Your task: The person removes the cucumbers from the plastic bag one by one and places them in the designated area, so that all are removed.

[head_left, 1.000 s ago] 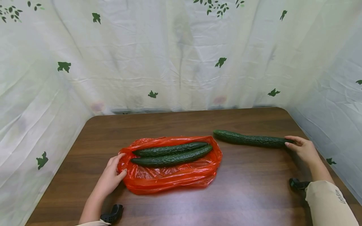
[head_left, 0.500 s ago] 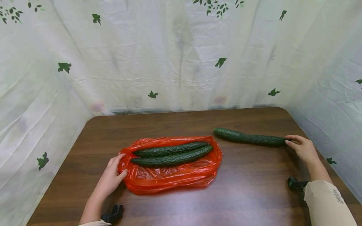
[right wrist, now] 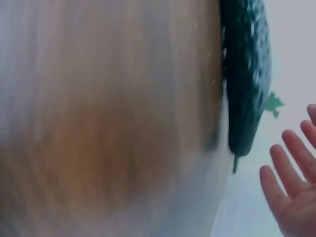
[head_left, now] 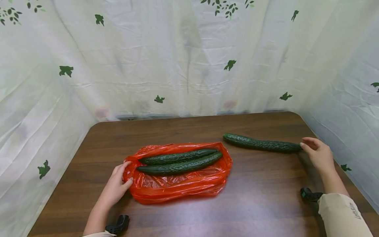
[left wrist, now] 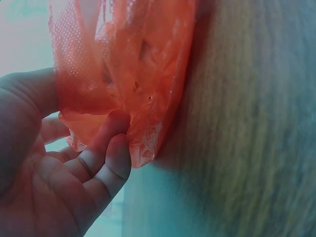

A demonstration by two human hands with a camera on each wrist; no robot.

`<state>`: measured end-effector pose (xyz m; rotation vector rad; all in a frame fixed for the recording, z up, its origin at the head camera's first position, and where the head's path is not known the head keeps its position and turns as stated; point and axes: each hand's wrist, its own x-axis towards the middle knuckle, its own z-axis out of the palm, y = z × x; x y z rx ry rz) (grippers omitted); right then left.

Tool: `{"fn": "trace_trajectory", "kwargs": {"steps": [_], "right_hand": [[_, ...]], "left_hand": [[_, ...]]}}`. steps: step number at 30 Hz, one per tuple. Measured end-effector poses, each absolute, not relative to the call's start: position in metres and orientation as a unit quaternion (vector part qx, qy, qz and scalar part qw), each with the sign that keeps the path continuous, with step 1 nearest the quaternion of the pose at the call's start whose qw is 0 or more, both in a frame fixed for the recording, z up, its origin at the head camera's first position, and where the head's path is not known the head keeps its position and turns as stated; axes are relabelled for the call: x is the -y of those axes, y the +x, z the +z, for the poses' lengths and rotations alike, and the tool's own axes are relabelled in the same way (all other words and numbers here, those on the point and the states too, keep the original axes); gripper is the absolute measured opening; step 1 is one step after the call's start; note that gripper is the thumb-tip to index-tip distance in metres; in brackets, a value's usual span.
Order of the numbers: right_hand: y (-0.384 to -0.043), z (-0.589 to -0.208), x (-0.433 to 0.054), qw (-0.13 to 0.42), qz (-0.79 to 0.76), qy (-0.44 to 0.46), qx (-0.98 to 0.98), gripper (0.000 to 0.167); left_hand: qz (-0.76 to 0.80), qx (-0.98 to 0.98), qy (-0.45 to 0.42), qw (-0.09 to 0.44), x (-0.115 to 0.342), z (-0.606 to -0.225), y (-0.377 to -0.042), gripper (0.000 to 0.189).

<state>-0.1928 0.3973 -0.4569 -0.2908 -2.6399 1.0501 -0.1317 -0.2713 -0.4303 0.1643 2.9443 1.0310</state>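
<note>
A red plastic bag (head_left: 180, 191) lies open on the table with two dark green cucumbers (head_left: 180, 163) side by side in it. My left hand (head_left: 115, 186) grips the bag's left end; up close in the left wrist view, fingers pinch the thin red plastic (left wrist: 138, 94). To the right of the bag, a third cucumber (head_left: 263, 144) lies along the table, its stem end toward my right hand (head_left: 319, 159). That hand is just off the stem end. In the right wrist view its fingers (right wrist: 291, 168) are spread and straight, apart from the cucumber (right wrist: 244, 89).
The brown wooden table (head_left: 251, 204) has its far edge against a pale curtain (head_left: 189, 65) with green leaf prints. More curtain hangs along both sides. Each wrist wears a black device, one seen at the right wrist (head_left: 311, 195).
The right hand has let go of the third cucumber and drawn slightly back from its stem end. That cucumber has shifted slightly away. Left hand and bag have stayed put.
</note>
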Motion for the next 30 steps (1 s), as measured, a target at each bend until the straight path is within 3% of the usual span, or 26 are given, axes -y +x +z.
{"fn": "trace_trajectory", "kwargs": {"steps": [3,7,17,30], "right_hand": [[-0.208,-0.477,-0.407,0.183,0.376,-0.081,0.905,0.046],[-0.216,-0.475,-0.396,0.194,0.428,-0.037,0.882,0.041],[-0.191,-0.398,-0.304,0.167,0.470,0.057,0.865,0.038],[-0.195,-0.377,-0.228,0.115,0.505,0.180,0.837,0.038]], "left_hand": [[0.331,-0.942,0.052,0.009,0.272,-0.430,-0.132,0.059],[0.335,-0.941,0.050,0.014,0.272,-0.429,-0.132,0.060],[0.333,-0.941,0.054,0.011,0.272,-0.429,-0.132,0.060],[0.332,-0.942,0.055,0.009,0.271,-0.430,-0.132,0.059]]}}
